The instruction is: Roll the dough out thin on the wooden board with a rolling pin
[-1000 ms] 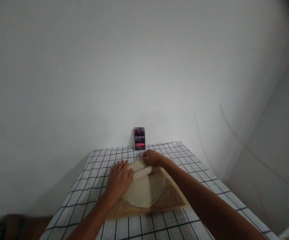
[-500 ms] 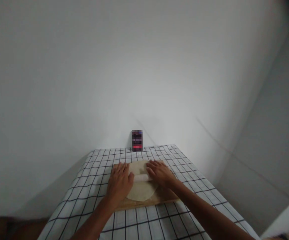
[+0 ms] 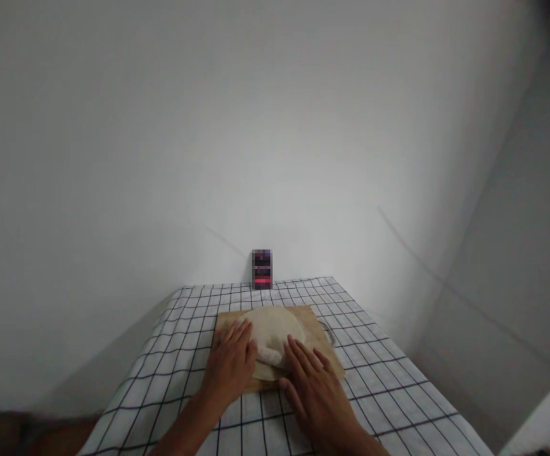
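Observation:
A round sheet of pale dough [image 3: 275, 327] lies on a wooden board [image 3: 320, 345] on the checked tablecloth. A pale rolling pin [image 3: 269, 356] lies across the dough's near edge. My left hand [image 3: 231, 366] presses flat on the pin's left end, fingers spread. My right hand [image 3: 313, 384] presses flat on its right end, over the board's near edge. Most of the pin is hidden under my palms.
A small dark box with a red band [image 3: 262, 269] stands against the white wall at the table's far edge. The white tablecloth with black grid lines [image 3: 184, 323] covers the table. The table's right edge drops off close to a wall corner.
Both hands and the rolling pin have come back toward me, from the dough's far part to its near edge. The far half of the dough now shows.

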A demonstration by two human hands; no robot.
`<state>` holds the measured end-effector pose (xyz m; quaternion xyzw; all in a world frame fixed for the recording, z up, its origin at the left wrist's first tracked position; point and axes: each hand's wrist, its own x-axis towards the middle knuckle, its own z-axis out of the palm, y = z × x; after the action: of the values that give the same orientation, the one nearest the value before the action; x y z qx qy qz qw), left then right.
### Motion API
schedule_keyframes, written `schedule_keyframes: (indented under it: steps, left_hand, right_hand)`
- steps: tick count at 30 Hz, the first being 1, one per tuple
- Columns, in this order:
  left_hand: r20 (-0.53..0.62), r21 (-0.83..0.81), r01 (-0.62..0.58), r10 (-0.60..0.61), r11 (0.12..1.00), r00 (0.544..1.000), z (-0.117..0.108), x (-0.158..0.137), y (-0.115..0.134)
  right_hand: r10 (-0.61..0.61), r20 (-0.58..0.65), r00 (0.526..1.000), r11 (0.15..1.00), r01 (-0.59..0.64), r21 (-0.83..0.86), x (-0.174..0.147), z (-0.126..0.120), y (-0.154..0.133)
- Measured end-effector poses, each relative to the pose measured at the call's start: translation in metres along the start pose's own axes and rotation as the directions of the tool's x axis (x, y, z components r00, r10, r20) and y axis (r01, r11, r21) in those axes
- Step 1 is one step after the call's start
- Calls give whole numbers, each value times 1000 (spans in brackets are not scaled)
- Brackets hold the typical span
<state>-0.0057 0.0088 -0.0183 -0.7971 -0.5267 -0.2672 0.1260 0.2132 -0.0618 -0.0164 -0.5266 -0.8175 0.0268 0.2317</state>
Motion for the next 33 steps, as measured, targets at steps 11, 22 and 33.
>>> schedule_keyframes:
  steps: [11, 22, 33]
  left_hand:
    - [71, 115, 25, -34, 993, 997, 1, 41, 5]
    - [283, 189, 99, -150, 977, 947, 11, 88, -13]
    - [363, 241, 221, -299, 945, 883, 17, 126, -34]
  right_hand:
    - [102, 67, 993, 993, -97, -64, 105, -1, 52]
    - [-47, 261, 964, 998, 57, -30, 218, 14, 83]
    - [87, 261, 961, 987, -47, -154, 261, 30, 84]
